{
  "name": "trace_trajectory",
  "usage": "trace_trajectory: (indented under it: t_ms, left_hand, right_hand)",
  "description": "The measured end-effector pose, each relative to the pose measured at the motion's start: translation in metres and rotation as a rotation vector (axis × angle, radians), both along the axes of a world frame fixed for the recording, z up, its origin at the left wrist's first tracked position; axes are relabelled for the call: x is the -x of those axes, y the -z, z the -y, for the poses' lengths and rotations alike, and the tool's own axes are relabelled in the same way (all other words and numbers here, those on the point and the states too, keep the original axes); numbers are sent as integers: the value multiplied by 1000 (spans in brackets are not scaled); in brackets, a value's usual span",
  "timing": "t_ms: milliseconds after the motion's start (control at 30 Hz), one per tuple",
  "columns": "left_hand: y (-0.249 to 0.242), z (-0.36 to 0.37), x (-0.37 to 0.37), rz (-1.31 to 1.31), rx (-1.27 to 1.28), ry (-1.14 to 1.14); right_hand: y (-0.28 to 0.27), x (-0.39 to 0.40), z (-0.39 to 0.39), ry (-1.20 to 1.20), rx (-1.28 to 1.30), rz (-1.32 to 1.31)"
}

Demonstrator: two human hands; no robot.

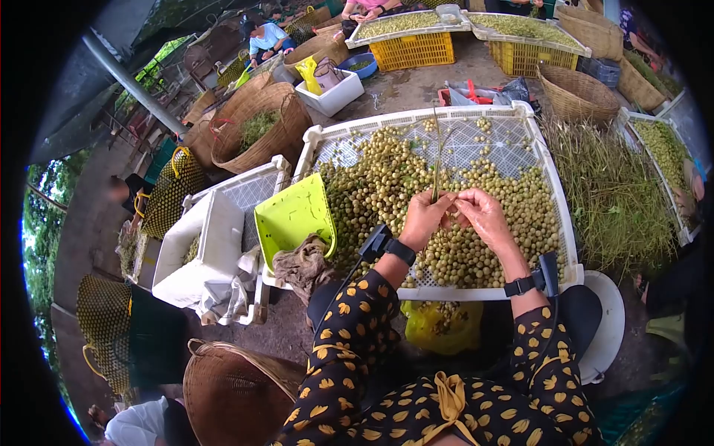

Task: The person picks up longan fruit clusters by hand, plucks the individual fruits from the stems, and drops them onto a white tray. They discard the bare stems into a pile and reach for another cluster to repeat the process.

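A white mesh tray (561, 215) holds many small round yellow-green fruits (476, 260). Over its middle my left hand (425, 218) is closed on a thin green-brown stem (437, 160) that points away from me. Close beside it, my right hand (483, 215) has its fingers pinched together, almost touching the left fingertips; what they hold is too small to make out. At the tray's left edge sits a lime-green scoop-like bin (297, 215), with a crumpled brown cloth (301, 266) at its lower corner.
A white foam box (201, 245) and wicker baskets (264, 126) stand at the left. Cut stems (595, 186) are piled at the right. A yellow bag (443, 331) lies below the tray, a wicker basket (238, 390) lower left. Other people sit at the back and sides.
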State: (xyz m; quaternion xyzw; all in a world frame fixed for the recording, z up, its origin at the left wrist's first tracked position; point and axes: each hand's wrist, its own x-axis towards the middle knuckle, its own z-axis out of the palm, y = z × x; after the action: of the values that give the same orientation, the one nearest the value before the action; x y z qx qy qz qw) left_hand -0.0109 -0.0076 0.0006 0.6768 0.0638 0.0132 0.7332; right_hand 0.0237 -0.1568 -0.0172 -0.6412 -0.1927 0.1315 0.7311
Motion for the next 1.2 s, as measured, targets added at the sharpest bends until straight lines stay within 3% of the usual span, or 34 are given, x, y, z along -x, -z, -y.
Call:
trace_trajectory:
  t_ms: [200, 333, 700, 800, 967, 1067, 1200]
  left_hand:
    - [-1, -10, -3, 0, 157, -1]
    - [-6, -8, -3, 17, 194, 34]
    - [4, -10, -3, 35, 254, -65]
    - [3, -10, -3, 35, 252, -96]
    - [-3, -11, -2, -12, 295, -61]
    - [2, -10, -4, -4, 167, -57]
    - [0, -9, 1, -38, -200, 110]
  right_hand:
    - [7, -7, 10, 110, -52, -307]
    - [-5, 8, -1, -83, -99, -361]
    - [3, 7, -13, -152, 17, -124]
    - [10, 4, -11, -52, 67, -53]
    - [8, 1, -4, -9, -121, -286]
    - [1, 2, -4, -12, -151, -317]
    - [-9, -1, 3, -5, 46, -221]
